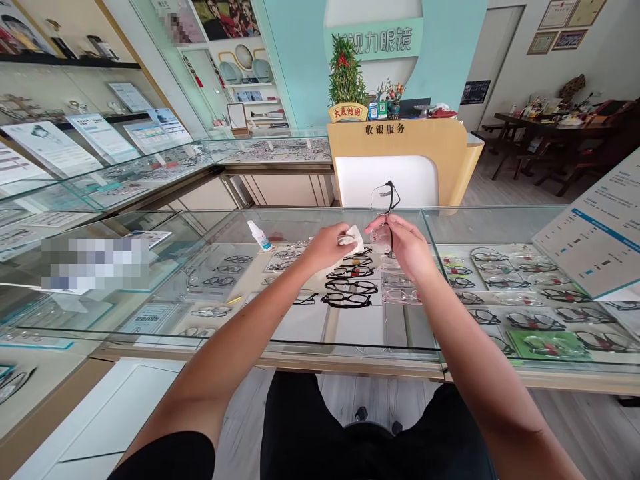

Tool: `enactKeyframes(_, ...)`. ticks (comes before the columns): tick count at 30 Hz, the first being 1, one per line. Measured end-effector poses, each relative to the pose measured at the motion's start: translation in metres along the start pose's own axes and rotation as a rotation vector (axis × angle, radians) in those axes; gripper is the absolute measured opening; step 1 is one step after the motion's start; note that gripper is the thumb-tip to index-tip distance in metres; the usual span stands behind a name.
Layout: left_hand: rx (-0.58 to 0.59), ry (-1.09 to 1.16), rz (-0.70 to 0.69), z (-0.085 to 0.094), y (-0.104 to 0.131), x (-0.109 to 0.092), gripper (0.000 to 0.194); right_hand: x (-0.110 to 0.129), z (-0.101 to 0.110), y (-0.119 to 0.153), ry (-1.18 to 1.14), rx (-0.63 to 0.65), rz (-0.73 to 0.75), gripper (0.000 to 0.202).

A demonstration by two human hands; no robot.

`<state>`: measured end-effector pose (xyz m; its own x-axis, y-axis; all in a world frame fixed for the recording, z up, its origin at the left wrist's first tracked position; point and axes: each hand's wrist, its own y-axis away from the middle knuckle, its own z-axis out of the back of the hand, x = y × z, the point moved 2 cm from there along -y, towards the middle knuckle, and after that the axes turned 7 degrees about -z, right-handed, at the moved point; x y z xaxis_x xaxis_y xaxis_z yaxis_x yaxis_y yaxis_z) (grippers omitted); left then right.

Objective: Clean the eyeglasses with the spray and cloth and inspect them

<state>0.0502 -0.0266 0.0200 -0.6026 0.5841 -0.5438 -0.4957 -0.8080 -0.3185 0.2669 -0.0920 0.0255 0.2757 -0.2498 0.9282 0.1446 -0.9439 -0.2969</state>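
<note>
Over the glass display counter, my right hand is closed on a pair of eyeglasses with a dark frame part and clear lenses. The glasses are turned on end, one lens above my fingers and one below. To their left, my left hand grips a crumpled whitish cloth, apart from the glasses. Beneath both hands, several dark-framed eyeglasses lie in a column. A white spray bottle stands left of my left hand.
More eyeglasses fill the case on the right, below a slanted printed sign. A yellow pen-like stick lies to the left. Beyond the counter stands a wooden cashier desk with a plant on it.
</note>
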Motion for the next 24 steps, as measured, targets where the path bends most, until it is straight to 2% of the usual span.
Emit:
enactKeyframes(4, -0.127, 0.482, 0.054, 0.019, -0.001, -0.012, 0.049, 0.003, 0.004, -0.002, -0.031, -0.034, 0.006, 0.042)
enactKeyframes(9, -0.256, 0.824, 0.109, 0.021, 0.004, -0.026, 0.071, 0.003, 0.007, -0.003, -0.032, -0.051, 0.014, 0.04)
enactKeyframes(16, -0.421, 0.915, 0.019, 0.018, 0.02, -0.034, 0.072, 0.003, 0.001, 0.0, 0.027, 0.024, -0.029, 0.042)
enactKeyframes(21, -0.388, 1.006, 0.007, 0.02, 0.029, -0.035, 0.071, 0.002, -0.004, 0.004, -0.001, 0.132, -0.094, 0.042)
enactKeyframes(24, -0.36, 1.007, 0.019, 0.018, 0.031, -0.032, 0.066, 0.001, -0.005, 0.006, -0.008, 0.151, -0.121, 0.042)
